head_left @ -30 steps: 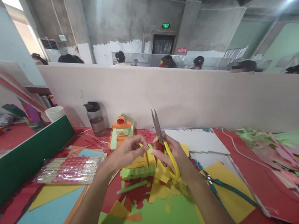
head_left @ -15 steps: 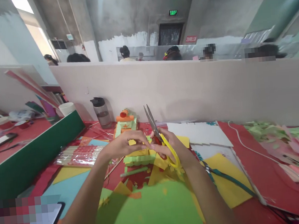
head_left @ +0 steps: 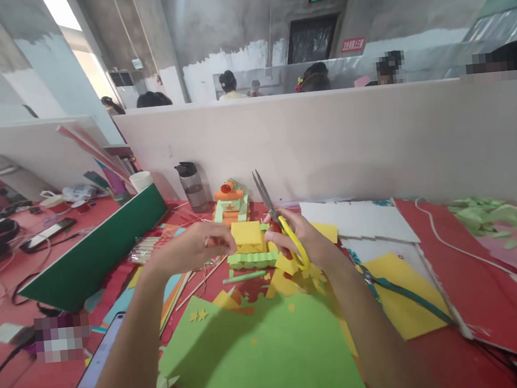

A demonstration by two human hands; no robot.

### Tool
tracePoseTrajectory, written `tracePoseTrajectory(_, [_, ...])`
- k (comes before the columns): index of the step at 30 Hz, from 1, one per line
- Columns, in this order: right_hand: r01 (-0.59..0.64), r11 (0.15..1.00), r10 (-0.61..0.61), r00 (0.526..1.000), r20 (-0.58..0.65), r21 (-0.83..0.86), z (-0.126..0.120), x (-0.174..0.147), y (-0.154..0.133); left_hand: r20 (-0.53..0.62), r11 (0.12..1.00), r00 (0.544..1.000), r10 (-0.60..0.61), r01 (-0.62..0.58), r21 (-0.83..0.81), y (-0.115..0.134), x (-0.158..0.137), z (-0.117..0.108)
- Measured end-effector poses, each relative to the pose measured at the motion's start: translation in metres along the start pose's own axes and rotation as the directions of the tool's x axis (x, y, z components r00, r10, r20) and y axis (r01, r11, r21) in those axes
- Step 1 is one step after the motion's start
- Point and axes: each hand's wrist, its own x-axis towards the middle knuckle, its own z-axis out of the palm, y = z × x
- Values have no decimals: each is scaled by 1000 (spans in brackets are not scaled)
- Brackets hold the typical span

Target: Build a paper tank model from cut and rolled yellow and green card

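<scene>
My right hand (head_left: 296, 233) grips scissors (head_left: 266, 196) with yellow and red handles, their slightly parted blades pointing up. My left hand (head_left: 195, 246) hovers to the left, fingers curled; whether a small piece is in them I cannot make out. Between the hands sits a yellow paper block (head_left: 246, 235), beside a light-green crimped paper strip (head_left: 251, 260) and a rolled green paper stick (head_left: 246, 276). A large green sheet (head_left: 272, 350) lies nearest me, with small yellow paper stars (head_left: 199, 315) on it. Behind stands an orange and green paper model (head_left: 231, 203).
A dark-lidded bottle (head_left: 192, 188) stands against the white partition (head_left: 318, 146). To the right lie teal-handled pliers (head_left: 403, 296) on yellow paper, white boards (head_left: 355, 221) and paper scraps (head_left: 491, 216). A green divider (head_left: 100, 250) and a phone (head_left: 99, 368) are at left. People sit beyond the partition.
My left hand has drawn away leftward from my right hand, uncovering the yellow block. The scissors stay in my right hand. The view has shifted a little.
</scene>
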Motion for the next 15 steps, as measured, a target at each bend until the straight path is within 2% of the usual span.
tracePoseTrajectory(3, [28, 997, -27, 999, 18, -67, -1, -1, -1, 77, 989, 986, -147, 145, 28, -18, -27, 9])
tracePoseTrajectory(6, [96, 983, -92, 995, 29, -154, 3, -2, -2, 151, 951, 939, -310, 304, 63, -45, -53, 28])
tracePoseTrajectory(9, [147, 947, -144, 989, 33, -285, 7, -3, -4, 138, 897, 892, -430, 404, 179, -71, -73, 45])
tracePoseTrajectory(11, [143, 907, -143, 989, 29, -396, 7, -5, -6, 156, 871, 863, -481, 451, 195, -83, -82, 53])
tracePoseTrajectory(12, [131, 881, -135, 991, 25, -454, 7, -5, -8, 205, 866, 843, -497, 467, 178, -87, -85, 57])
tracePoseTrajectory(15, [102, 801, -117, 993, 13, -590, 6, -9, -12, 212, 848, 824, -526, 485, 214, -90, -89, 64])
